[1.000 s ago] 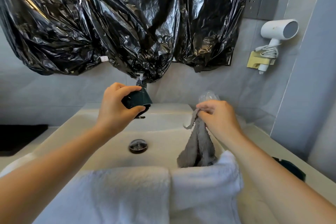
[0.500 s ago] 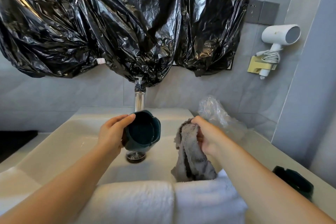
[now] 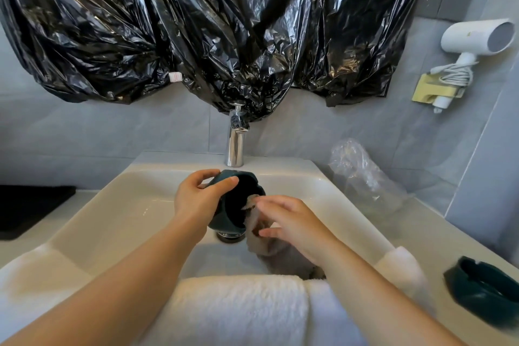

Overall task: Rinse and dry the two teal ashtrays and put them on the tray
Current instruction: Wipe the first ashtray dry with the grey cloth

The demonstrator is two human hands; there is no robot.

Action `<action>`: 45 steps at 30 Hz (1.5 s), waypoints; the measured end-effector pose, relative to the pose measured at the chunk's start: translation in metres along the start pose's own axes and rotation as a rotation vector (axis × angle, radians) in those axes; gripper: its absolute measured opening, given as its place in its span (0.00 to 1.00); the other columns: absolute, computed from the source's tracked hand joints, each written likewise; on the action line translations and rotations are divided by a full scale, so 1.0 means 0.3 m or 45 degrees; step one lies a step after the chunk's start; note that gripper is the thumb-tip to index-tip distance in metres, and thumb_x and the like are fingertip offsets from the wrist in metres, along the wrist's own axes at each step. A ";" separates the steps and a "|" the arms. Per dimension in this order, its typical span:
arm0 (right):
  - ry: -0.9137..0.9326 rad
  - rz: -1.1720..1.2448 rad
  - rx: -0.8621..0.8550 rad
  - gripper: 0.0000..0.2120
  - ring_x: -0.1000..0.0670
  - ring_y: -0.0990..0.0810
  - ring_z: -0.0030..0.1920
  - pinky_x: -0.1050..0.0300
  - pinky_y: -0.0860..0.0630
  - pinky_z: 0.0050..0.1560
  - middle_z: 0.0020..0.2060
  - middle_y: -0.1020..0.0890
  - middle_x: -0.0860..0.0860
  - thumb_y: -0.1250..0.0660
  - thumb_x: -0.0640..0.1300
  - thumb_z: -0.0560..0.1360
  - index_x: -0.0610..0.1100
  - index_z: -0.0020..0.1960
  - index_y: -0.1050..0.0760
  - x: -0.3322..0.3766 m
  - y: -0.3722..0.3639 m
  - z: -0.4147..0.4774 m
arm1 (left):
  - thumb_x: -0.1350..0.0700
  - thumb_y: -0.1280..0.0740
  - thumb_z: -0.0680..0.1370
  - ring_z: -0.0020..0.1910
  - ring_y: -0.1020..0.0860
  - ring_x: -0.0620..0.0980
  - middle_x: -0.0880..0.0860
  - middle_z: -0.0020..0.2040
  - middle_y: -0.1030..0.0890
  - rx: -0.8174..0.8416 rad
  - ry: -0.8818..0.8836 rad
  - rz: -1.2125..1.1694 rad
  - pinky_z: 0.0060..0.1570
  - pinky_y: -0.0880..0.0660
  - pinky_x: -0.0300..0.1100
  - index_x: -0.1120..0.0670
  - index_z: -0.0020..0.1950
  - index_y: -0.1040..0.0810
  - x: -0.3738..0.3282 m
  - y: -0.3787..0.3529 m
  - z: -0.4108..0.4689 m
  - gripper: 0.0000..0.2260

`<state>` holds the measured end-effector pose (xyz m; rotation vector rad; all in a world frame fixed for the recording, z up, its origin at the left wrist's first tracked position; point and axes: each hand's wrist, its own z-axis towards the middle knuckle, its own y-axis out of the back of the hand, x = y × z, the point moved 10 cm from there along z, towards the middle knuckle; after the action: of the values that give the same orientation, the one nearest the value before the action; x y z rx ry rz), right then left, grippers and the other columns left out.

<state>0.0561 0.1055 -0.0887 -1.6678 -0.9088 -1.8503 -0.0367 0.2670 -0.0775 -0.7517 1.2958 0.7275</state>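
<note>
My left hand (image 3: 196, 199) grips a teal ashtray (image 3: 238, 205) over the white sink (image 3: 118, 205), tilted so its dark hollow faces right. My right hand (image 3: 292, 222) holds a grey cloth (image 3: 261, 239) and pushes part of it into the ashtray's opening; the rest of the cloth hangs down into the basin. A second teal ashtray (image 3: 486, 286) sits upright on the counter at the right edge. The black tray (image 3: 31, 208) lies on the counter at far left.
A chrome faucet (image 3: 236, 143) stands behind the basin under black plastic bags (image 3: 196, 22) covering the wall. White towels (image 3: 238, 306) drape the sink's front rim. Crumpled clear plastic (image 3: 362, 174) lies right of the sink. A white hairdryer (image 3: 474, 39) hangs on the wall.
My left hand lowered the ashtray from the faucet toward the drain and tipped its opening right. My right hand brought the cloth left into the ashtray.
</note>
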 end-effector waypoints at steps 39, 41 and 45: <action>-0.192 0.016 -0.221 0.11 0.47 0.18 0.47 0.57 0.24 0.41 0.43 0.15 0.49 0.25 0.43 0.69 0.47 0.51 0.17 -0.134 0.041 0.042 | 0.48 0.23 0.61 0.49 0.17 0.57 0.57 0.49 0.17 0.387 -0.205 -0.081 0.50 0.19 0.56 0.49 0.56 0.20 -0.080 -0.127 -0.090 0.25; -0.169 -0.015 -0.296 0.05 0.47 0.18 0.46 0.59 0.23 0.40 0.42 0.15 0.48 0.25 0.41 0.70 0.48 0.45 0.18 -0.118 0.069 0.031 | 0.48 0.24 0.59 0.49 0.17 0.58 0.58 0.50 0.17 0.400 -0.202 -0.093 0.50 0.20 0.57 0.50 0.58 0.21 -0.081 -0.131 -0.092 0.27; -0.189 -0.034 -0.368 0.06 0.47 0.19 0.44 0.60 0.22 0.39 0.42 0.17 0.46 0.27 0.40 0.71 0.49 0.42 0.21 -0.112 0.099 0.017 | 0.45 0.20 0.59 0.51 0.17 0.56 0.56 0.52 0.17 0.453 -0.126 -0.062 0.53 0.20 0.57 0.51 0.59 0.22 -0.059 -0.144 -0.088 0.31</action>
<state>0.0859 0.0870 -0.1171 -1.9970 -0.7515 -1.9719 -0.0182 0.2198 -0.0596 -0.4518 1.2677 0.4709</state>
